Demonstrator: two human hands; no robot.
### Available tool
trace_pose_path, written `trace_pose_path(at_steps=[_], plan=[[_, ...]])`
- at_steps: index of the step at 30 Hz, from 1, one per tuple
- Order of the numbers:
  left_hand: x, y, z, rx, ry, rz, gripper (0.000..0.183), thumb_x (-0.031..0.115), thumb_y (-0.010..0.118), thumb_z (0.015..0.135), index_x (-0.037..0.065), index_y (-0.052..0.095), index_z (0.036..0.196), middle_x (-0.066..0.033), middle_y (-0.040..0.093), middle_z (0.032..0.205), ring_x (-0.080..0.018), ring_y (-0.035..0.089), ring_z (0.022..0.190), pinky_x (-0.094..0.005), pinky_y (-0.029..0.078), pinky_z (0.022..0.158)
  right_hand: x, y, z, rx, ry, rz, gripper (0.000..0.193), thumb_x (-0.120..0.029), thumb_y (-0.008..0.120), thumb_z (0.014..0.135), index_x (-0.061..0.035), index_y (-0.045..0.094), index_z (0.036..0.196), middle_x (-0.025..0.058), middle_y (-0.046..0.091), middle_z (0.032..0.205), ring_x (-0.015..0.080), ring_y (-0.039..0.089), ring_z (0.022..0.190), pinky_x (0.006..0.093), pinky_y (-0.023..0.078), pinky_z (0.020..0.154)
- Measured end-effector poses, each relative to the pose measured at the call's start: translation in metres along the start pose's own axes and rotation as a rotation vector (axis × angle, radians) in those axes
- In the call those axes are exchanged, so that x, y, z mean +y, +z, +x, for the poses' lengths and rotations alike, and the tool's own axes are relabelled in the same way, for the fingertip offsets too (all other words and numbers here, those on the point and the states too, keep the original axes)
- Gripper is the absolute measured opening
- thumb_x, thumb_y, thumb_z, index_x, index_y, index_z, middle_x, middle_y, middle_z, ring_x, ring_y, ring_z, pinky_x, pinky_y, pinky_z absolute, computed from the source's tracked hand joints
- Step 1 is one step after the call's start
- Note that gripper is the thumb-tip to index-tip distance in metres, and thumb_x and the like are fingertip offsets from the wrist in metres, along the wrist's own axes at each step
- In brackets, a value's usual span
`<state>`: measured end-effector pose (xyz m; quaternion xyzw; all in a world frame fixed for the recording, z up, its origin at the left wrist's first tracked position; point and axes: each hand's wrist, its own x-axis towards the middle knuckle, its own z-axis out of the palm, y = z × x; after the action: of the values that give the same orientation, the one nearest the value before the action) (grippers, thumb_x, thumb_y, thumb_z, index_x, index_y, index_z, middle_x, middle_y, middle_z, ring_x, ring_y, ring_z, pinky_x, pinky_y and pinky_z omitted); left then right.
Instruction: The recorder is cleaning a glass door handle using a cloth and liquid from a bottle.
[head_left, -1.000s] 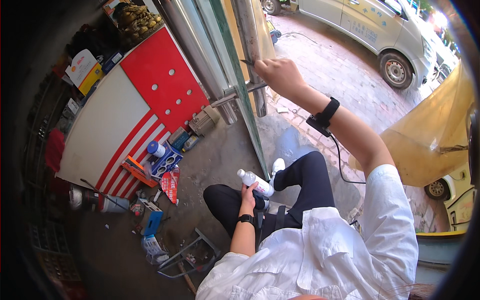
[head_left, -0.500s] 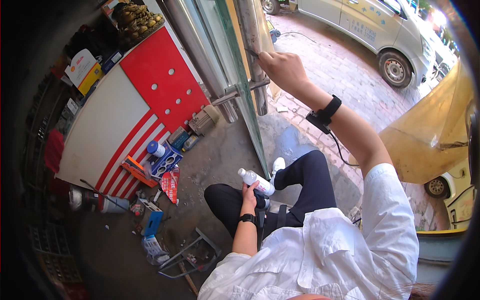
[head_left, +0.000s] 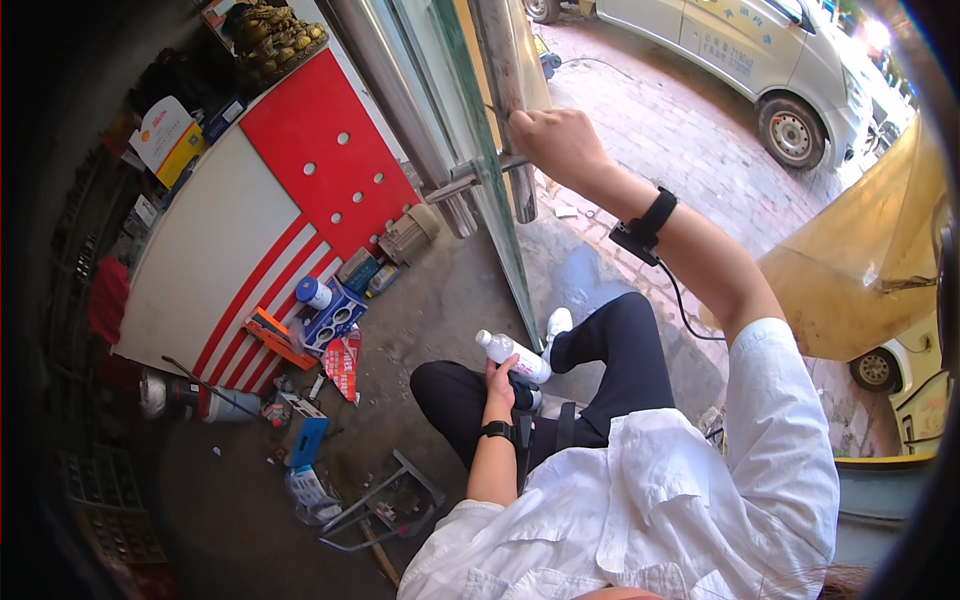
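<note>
In my left hand (head_left: 499, 378) is a white plastic bottle (head_left: 526, 362), tilted, with its capped end toward the left. The fingers wrap round its lower side, above my bent legs. My right hand (head_left: 556, 138) is raised to the outer steel door handle (head_left: 494, 60), its fingers curled in against the bar. What those fingers pinch, if anything, is hidden. Beside this bar runs the edge of a glass door (head_left: 492, 215), with a second thick steel handle (head_left: 385, 85) on the inner side. A short steel crosspiece (head_left: 452, 189) joins the handles through the glass.
Left of the door stands a white and red counter (head_left: 235, 250) with boxes and a golden ornament (head_left: 270, 45) on top. Boxes, a blue-lidded tub (head_left: 313, 293) and a metal frame (head_left: 385, 505) lie on the floor. Outside are a silver van (head_left: 740, 60) and a yellowish sheet (head_left: 860, 250).
My right hand has shifted slightly down the handle, and a dark thin edge by its fingers no longer shows. My left hand keeps the bottle nearly in place.
</note>
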<state>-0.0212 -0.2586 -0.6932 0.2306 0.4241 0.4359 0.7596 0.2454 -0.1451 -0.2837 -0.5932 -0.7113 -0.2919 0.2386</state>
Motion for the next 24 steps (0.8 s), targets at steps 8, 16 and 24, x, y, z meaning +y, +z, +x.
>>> trace_pose_path(at_steps=[8,16,24], plan=[[-0.001,-0.002,-0.002,0.006,-0.007,0.015,0.056,-0.002,0.072,0.074,0.01,0.055,0.126,-0.0042,0.061,0.115,-0.0216,0.058,0.108,-0.037,0.046,0.094,0.002,-0.003,-0.001,0.017,0.011,-0.002,0.012,-0.016,0.056,0.088,-0.0076,0.052,0.08,0.0091,0.061,0.065,0.0269,0.066,0.062,0.0391,0.05,0.052],[0.002,0.0,0.001,0.01,-0.003,0.036,0.053,0.0,0.074,0.074,0.01,0.056,0.123,-0.0036,0.062,0.112,-0.0207,0.059,0.105,-0.0373,0.048,0.091,0.015,-0.002,-0.009,0.032,-0.041,0.007,0.017,-0.02,0.055,0.092,-0.0091,0.05,0.08,0.0083,0.058,0.063,0.0284,0.063,0.063,0.0404,0.05,0.055],[0.0,-0.001,0.0,0.01,-0.03,0.022,0.054,-0.002,0.073,0.074,0.01,0.056,0.124,-0.0038,0.062,0.114,-0.0205,0.058,0.107,-0.036,0.045,0.095,0.014,0.009,-0.012,0.019,-0.138,-0.041,0.01,-0.015,0.052,0.092,-0.008,0.056,0.087,0.0059,0.064,0.068,0.0231,0.067,0.064,0.0363,0.05,0.052]])
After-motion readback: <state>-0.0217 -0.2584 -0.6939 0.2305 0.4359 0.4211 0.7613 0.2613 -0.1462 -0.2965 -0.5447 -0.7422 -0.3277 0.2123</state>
